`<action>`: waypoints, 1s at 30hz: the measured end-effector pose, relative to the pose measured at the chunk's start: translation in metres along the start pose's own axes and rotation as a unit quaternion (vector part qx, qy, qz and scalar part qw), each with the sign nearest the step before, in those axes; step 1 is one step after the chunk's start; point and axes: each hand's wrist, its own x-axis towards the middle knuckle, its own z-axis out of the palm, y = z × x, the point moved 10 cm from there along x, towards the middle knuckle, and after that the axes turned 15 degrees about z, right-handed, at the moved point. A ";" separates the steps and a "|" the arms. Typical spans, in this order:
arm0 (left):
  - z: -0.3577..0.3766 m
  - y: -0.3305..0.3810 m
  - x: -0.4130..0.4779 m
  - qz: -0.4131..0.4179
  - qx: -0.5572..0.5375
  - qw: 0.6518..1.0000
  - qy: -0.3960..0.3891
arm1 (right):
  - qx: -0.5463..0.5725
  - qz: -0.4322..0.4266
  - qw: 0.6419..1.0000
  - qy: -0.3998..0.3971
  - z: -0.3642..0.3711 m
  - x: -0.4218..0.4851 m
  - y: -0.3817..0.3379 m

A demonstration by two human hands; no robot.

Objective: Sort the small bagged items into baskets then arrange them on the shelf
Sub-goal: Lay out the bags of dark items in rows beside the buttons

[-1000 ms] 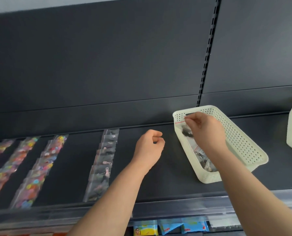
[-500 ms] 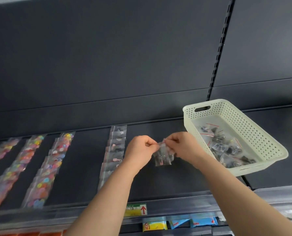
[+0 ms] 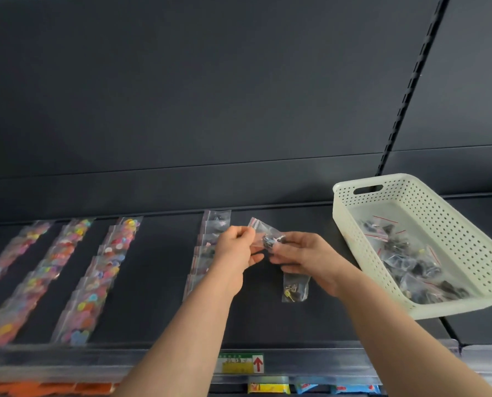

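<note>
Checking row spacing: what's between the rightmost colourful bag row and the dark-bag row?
Only bare shelf, seen in the head view; the colourful bag row and dark-bag row lie apart.

This is a shop. The dark metal shelf (image 3: 159, 282) has a slotted upright (image 3: 411, 81) in the back panel at the upper right of the frame. A clear label rail (image 3: 67, 365) along its front edge carries what looks like a price tag (image 3: 240, 363), its print too blurred to read. Small bagged goods (image 3: 116, 253) lie in neat overlapping rows at left, and bright packets (image 3: 268, 388) show on the level below.
</note>
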 end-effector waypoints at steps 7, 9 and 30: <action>0.001 -0.001 0.034 0.043 0.157 0.987 0.013 | -0.084 -0.058 0.962 0.255 -0.046 0.032 -0.022; 0.004 0.003 0.051 0.056 0.217 0.974 0.008 | -0.133 -0.075 0.941 0.301 -0.052 0.041 -0.034; 0.021 -0.006 0.110 0.095 0.447 0.889 -0.029 | -0.211 -0.064 0.901 0.374 -0.068 0.079 -0.044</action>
